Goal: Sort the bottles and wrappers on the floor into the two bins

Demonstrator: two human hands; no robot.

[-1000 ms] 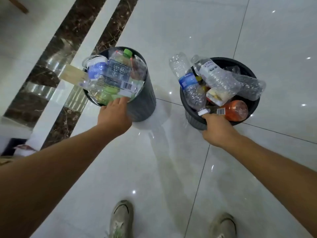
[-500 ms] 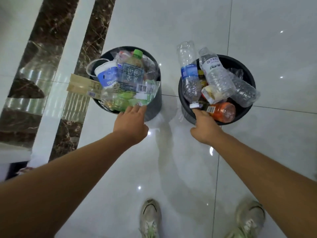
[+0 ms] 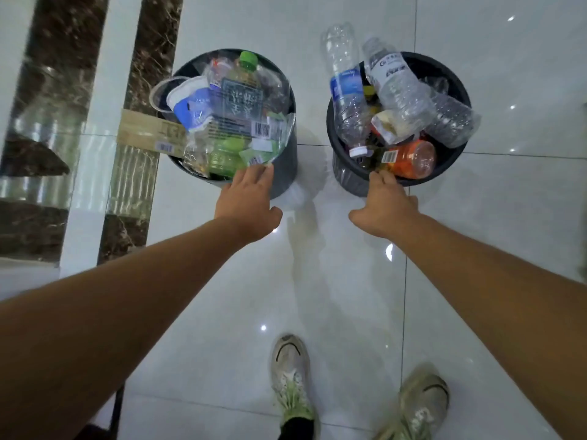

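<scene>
Left hand: the left hand (image 3: 247,201) is reaching forward with fingers straight and together, holding nothing; the fingertips are touching the near edge of the clear wrapper (image 3: 279,131) at the bin's rim.
Right hand: the right hand (image 3: 386,204) is resting against the near rim of the other bin, thumb sticking out to the side and fingers bending over the edge. The fingertips are out of sight, so I cannot tell whether they are closing on the rim.
Left bin: the dark left bin (image 3: 286,173) is standing just beyond the left fingertips, heaped over its top.
Left bin contents: a green-capped bottle (image 3: 243,90) is lying under the clear wrapper beyond the fingers. A blue and white paper cup (image 3: 190,106) is lying farther off to the outer side, and a cardboard strip (image 3: 143,131) is poking out past that rim.
Right bin: the dark right bin (image 3: 349,182) is standing directly ahead of the right hand, beside the left bin but apart from it.
Right bin contents: an orange bottle (image 3: 413,158) is lying just past the right fingers. A blue-label bottle (image 3: 346,90) is pointing cap-down toward the hand, and two more clear bottles (image 3: 397,87) are jutting over the far rim.
Floor: glossy white tiles (image 3: 317,281) are lying under both arms.
Feet: two pale shoes (image 3: 290,373) are showing well behind the hands.
</scene>
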